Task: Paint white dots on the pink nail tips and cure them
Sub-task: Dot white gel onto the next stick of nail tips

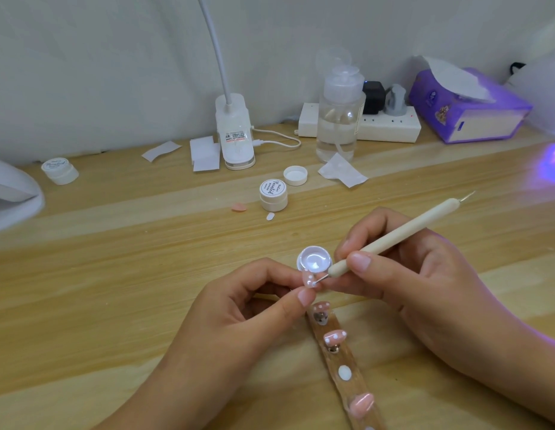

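Left thumb (305,297) and forefinger pinch the tip (308,278) by its edges, face up, and the steel ball end of the tool (394,234) is right on it, laying a white dot. The right hand (425,280) grips the tool like a pen, thumb and fingers curled low on the shaft, close to the point. The left hand (248,305) is curled in tight round that tiny piece, on the near side of the open pot (314,259) of white gel. Judgement call: this tip looks feather-light, thin springy plastic with a glossy, slippery face, so a side pinch is the way to take it. Squeeze too hard and it could flick out; touch the top and the wet dots smear. Nearer than the hands, the strip (350,387) carries more tips, two at its far end already dotted, one nearer plain pink. Farther out, a loose pink tip (239,207) lies beside a closed jar (273,195) and a lid (295,175). There's a purple glow (553,156) at the right edge, likely the curing light.
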The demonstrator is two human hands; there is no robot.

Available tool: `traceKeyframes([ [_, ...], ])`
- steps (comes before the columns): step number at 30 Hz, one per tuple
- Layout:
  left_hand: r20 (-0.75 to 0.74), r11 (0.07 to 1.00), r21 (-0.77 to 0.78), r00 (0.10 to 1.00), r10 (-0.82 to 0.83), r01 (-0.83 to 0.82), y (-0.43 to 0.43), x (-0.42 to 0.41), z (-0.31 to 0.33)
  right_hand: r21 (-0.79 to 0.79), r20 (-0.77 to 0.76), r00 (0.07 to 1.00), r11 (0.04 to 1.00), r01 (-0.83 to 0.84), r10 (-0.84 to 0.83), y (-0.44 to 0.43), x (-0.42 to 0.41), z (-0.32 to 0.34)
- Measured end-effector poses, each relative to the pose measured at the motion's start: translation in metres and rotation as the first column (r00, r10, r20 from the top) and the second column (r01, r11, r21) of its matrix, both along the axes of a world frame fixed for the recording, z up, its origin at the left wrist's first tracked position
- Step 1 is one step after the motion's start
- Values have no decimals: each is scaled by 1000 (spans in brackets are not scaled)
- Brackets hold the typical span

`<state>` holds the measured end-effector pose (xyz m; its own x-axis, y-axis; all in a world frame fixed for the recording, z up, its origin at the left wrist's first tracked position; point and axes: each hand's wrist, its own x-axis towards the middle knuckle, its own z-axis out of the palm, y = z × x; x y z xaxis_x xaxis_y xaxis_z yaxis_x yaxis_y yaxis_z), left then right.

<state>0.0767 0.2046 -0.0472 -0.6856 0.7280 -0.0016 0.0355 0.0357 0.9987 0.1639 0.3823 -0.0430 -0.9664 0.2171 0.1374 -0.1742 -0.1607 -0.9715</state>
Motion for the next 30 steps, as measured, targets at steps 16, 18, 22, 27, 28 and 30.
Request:
traceKeyframes([
  [16,-6,1000,-2,1000,5,-5,0,1,1,-13,16,1000,1000,-14,15,1,0,0],
  [18,-5,1000,-2,1000,4,-4,0,0,1,-12,17,1000,1000,-13,13,1,0,-1],
  [22,-10,1000,6,1000,-2,2,0,0,0,-16,13,1000,1000,-15,16,1,1,0],
  [27,-18,1000,4,1000,-1,1,0,0,-1,-19,10,1000,1000,-20,20,1,1,0],
  [28,-15,1000,5,1000,-2,2,0,0,-1,-20,9,1000,1000,-19,19,0,1,1],
  [30,-10,1000,7,1000,-5,5,0,0,-1,-24,9,1000,1000,-18,18,0,1,1],
])
